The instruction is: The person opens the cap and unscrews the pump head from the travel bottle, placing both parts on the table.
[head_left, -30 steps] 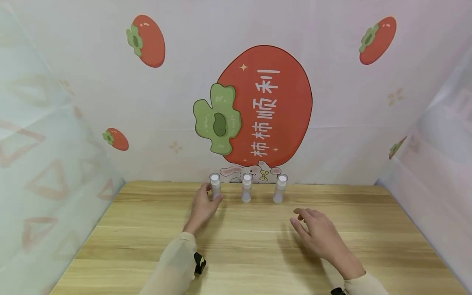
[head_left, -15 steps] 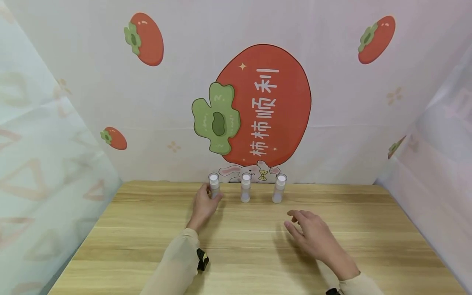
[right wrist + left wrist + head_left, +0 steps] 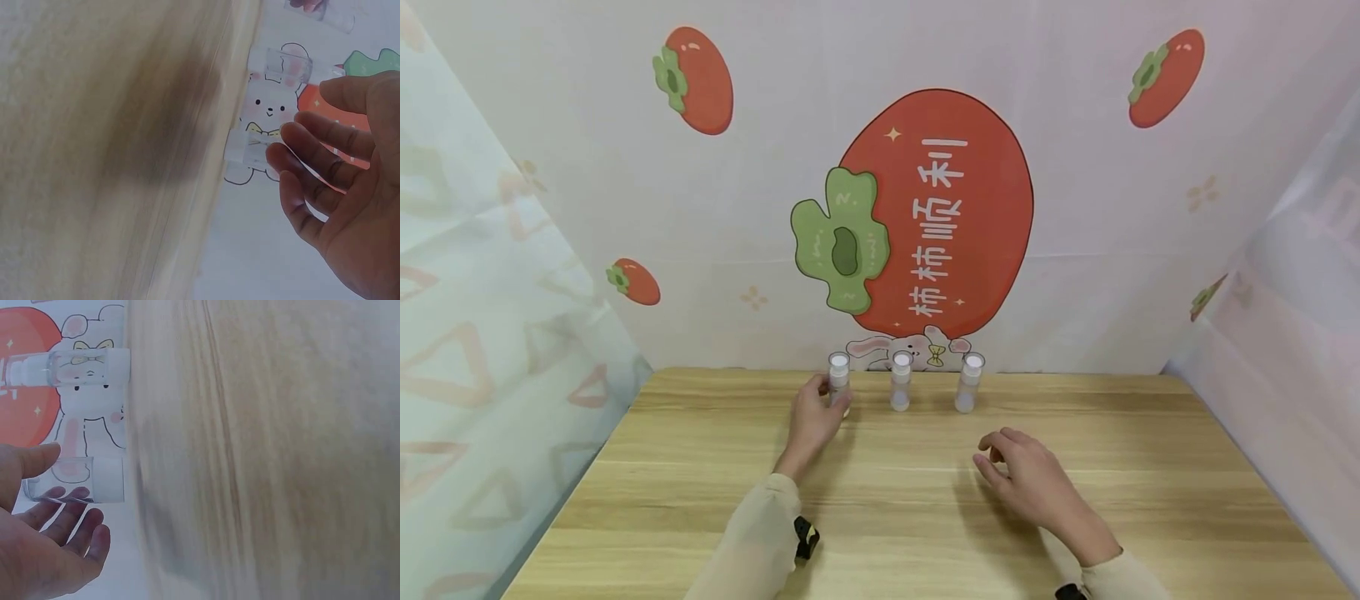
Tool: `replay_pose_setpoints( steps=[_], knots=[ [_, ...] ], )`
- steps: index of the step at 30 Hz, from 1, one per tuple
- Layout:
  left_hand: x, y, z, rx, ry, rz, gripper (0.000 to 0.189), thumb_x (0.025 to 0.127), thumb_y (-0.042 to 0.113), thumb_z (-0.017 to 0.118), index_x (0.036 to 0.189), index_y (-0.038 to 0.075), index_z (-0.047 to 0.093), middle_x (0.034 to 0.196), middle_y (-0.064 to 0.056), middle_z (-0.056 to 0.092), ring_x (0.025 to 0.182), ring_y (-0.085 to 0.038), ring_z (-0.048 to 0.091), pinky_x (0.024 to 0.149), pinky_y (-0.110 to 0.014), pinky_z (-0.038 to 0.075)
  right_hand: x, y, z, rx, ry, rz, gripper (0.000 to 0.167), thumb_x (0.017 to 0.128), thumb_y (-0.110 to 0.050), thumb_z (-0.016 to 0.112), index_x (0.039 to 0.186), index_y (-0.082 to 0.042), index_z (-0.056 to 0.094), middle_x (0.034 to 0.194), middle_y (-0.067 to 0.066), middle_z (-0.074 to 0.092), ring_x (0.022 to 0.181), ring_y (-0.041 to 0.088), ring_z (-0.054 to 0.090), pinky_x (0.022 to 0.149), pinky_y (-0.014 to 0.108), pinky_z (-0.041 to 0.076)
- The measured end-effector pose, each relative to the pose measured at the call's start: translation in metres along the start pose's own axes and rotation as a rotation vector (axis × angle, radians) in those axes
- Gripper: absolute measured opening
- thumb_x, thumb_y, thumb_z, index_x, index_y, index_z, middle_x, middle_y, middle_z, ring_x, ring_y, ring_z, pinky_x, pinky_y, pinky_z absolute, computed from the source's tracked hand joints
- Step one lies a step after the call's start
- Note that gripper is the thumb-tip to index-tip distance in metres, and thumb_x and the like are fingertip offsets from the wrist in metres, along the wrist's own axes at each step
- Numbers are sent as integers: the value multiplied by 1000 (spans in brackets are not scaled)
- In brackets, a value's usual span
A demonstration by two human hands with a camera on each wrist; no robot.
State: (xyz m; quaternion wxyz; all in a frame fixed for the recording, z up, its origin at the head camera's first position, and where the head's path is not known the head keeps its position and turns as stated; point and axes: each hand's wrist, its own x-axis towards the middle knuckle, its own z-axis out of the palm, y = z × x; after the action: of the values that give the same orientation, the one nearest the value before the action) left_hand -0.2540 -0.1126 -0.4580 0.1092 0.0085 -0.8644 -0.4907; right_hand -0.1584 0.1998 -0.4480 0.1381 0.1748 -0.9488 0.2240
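Grip, left hand (image 3: 812,423): I am seeing it pinching a slim, clear bottle, listed as the left bottle (image 3: 838,377), with the thumb (image 3: 40,459) lying along one side and the fingers (image 3: 87,528) curling round the other.

Location, left bottle: standing at the left end of a row of three, near the back edge of the wooden table (image 3: 910,508). Whether it is bearing its full weight on the wood, I am not able to tell.

Grip, right hand (image 3: 1033,479): holding nothing, fingers loosely bent, hanging above the table, near the right bottle (image 3: 967,390) but apart from it.

Also in the row: the middle bottle (image 3: 900,389), standing between the other two, touching neither.

Handling notes: I am judging the step in hand as one of steadying the left bottle. I am favouring a light, even squeeze, thumb opposing fingers, since a body this narrow is probably tipping easily. I am advising a level wrist, and fingertips well clear of the middle bottle.
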Motion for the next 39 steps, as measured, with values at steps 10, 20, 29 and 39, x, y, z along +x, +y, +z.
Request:
replay_pose_setpoints(
  steps=[10,20,29,39],
  knots=[
    [-18,5,-5,62,-45,140,35,88,12,79,117,-3,67,104,-17,64,98,-34,60,84,-48,50,-1,-2,2,29,-23,16,17,92,-21,77,105,-10,72,88,-5,63,82,13,62,72,36,52],
    [-41,24,-2,81,-137,301,32,85,10,82,113,1,68,106,-16,63,96,-27,61,83,-45,53,1,-6,2,37,-66,29,19,93,-21,75,108,-10,72,89,-7,62,81,12,61,72,35,52],
    [-55,40,1,76,-236,351,36,86,13,82,118,5,68,108,-10,62,95,-22,61,82,-38,54,4,-8,2,30,-80,15,21,93,-21,76,109,-8,72,88,-7,61,79,9,57,69,32,51],
    [-63,52,3,119,-312,408,32,90,15,79,115,5,62,107,-7,63,96,-22,61,83,-39,54,5,-8,0,34,-88,28,25,93,-22,76,112,-7,71,89,-7,62,82,13,60,72,35,52]
  ],
)
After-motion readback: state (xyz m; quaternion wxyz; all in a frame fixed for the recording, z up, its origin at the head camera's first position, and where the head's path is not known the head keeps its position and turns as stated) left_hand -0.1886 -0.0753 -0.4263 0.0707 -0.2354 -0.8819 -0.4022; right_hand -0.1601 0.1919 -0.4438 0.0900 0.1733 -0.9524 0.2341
